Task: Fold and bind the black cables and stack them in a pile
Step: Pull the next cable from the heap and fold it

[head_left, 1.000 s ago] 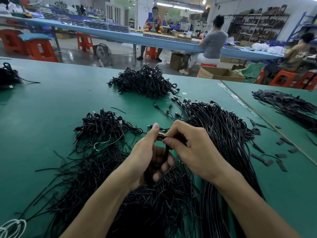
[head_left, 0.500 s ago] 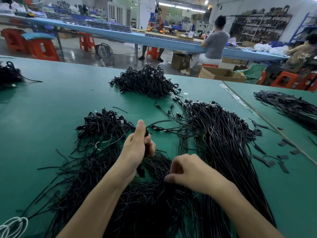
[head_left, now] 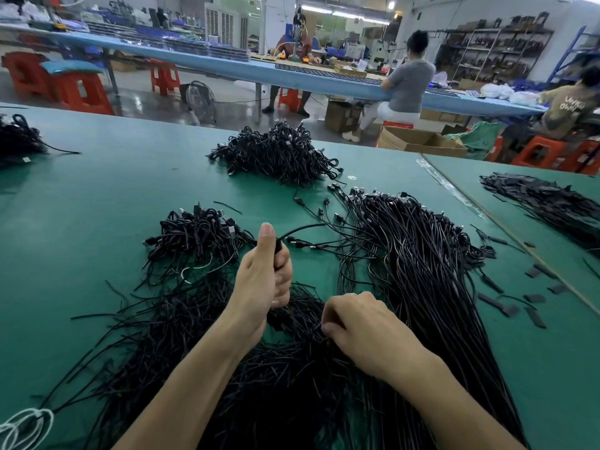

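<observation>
— Black cables (head_left: 422,271) lie in a long loose sheaf on the right of the green tabletop (head_left: 97,196); which one is in hand?
— The folded cable (head_left: 278,250); the left hand (head_left: 264,280) grips it in a fist above the tabletop, thumb upright, fingers (head_left: 285,271) clenched round the folds; one end arcs out to the right, toward the sheaf.
— And the right hand (head_left: 360,329)?
— Low, just beside the left hand; its fingers (head_left: 328,328) are curled, their tips down in the heap of short black ties (head_left: 194,336) that spreads over the near tabletop; whether they pinch a tie I cannot tell.
— Where are the piles?
— A small pile of bound cables (head_left: 198,232) sits just beyond the left hand, a little to its left; a bigger pile (head_left: 279,154) lies farther back, near the far edge; a third dark heap (head_left: 16,141) is at the left edge, partly cut off.
— Anything else?
— Flat black strips (head_left: 496,303) lie scattered right of the sheaf; a stack of long black strips (head_left: 545,203) lies on the adjoining surface; a white cable coil (head_left: 22,427) shows in the lower left corner; behind, a person in a grey top (head_left: 409,82) sits at a long blue tabletop (head_left: 227,64); red stools (head_left: 81,92) stand on the floor.
</observation>
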A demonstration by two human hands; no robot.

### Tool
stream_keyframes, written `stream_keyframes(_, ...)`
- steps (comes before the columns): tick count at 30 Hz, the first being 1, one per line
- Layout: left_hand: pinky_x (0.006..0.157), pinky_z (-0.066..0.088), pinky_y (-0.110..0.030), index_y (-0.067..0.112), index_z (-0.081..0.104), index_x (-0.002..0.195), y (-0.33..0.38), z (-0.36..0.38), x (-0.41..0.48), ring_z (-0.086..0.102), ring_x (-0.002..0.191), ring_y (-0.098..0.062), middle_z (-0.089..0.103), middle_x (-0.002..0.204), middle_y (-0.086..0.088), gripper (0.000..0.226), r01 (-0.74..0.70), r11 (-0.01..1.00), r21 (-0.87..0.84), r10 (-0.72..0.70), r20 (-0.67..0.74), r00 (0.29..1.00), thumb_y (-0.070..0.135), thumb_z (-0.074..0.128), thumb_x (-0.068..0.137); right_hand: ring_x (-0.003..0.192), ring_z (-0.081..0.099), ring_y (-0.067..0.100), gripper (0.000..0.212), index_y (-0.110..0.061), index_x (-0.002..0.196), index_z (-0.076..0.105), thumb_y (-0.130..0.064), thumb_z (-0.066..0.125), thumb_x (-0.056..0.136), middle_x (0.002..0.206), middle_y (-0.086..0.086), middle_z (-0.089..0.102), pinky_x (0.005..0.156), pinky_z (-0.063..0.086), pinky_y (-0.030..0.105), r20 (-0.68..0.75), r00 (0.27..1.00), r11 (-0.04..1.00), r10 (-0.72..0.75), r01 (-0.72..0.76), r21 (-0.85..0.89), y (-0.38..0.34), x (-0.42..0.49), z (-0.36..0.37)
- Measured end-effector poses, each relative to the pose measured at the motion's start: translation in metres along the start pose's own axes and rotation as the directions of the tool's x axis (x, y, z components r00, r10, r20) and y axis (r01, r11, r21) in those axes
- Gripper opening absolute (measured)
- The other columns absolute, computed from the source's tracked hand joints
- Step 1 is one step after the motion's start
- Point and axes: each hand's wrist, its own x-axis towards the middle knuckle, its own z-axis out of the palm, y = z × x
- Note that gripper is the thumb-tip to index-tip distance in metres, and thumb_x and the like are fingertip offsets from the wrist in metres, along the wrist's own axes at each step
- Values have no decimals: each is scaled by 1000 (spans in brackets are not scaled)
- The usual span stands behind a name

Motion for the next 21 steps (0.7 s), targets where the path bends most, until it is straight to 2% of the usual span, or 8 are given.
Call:
stream_keyframes(5, 37, 23, -19, 29, 50, 54, 2, -1, 0, 21, 42, -6, 30, 52, 10, 52, 22, 1000, 12, -22, -15, 1000, 71, 39, 81, 100, 58, 21, 20, -27, 99, 67, -46, 66, 90, 98, -4, 61, 79, 50, 36, 102, 995, 1000, 0, 3, -25, -5, 0, 1)
stream_keyframes(8, 38, 19, -21, 28, 60, 57, 3, 1, -1, 21, 42, -7, 30, 52, 10, 50, -1, 999, 39, 0, 10, 1000, 72, 45, 78, 104, 59, 23, 15, -31, 106, 65, -36, 65, 91, 104, -1, 59, 83, 49, 36, 118, 993, 1000, 19, -16, -27, -6, 1, 6)
stream_keyframes(11, 43, 14, -29, 27, 69, 67, 4, 2, -3, 19, 45, -8, 30, 54, 8, 45, -52, 998, 28, 50, 50, 997, 68, 52, 77, 101, 59, 22, 12, -31, 103, 65, -33, 62, 92, 102, -1, 61, 84, 52, 37, 78, 997, 1000, 19, -19, 6, -6, 1, 8)
stream_keyframes(13, 43, 16, -28, 27, 65, 63, 4, 3, -4, 20, 45, -8, 30, 54, 9, 46, -58, 998, 38, 56, 40, 998, 67, 50, 79, 98, 60, 21, 11, -30, 101, 67, -33, 61, 92, 99, -2, 64, 83, 53, 37, 26, 1000, 1000, 7, -7, 11, -7, 1, 6)
stream_keyframes(17, 38, 20, -21, 27, 45, 52, 5, 5, -5, 18, 44, -9, 28, 52, 9, 53, -38, 999, 38, 39, -29, 999, 68, 38, 86, 94, 63, 18, 12, -30, 100, 70, -35, 63, 93, 97, -6, 68, 81, 54, 36, -92, 996, 1000, -20, 19, -5, -9, -1, -2)
stream_keyframes(21, 36, 17, -21, 25, 37, 48, 7, 7, -6, 16, 40, -9, 25, 48, 7, 63, 5, 1000, -21, -6, -24, 1000, 77, 26, 82, 88, 67, 12, 12, -29, 103, 73, -31, 68, 92, 96, -9, 72, 82, 56, 35, -177, 984, 989, -10, 35, 142, -9, -1, -5)
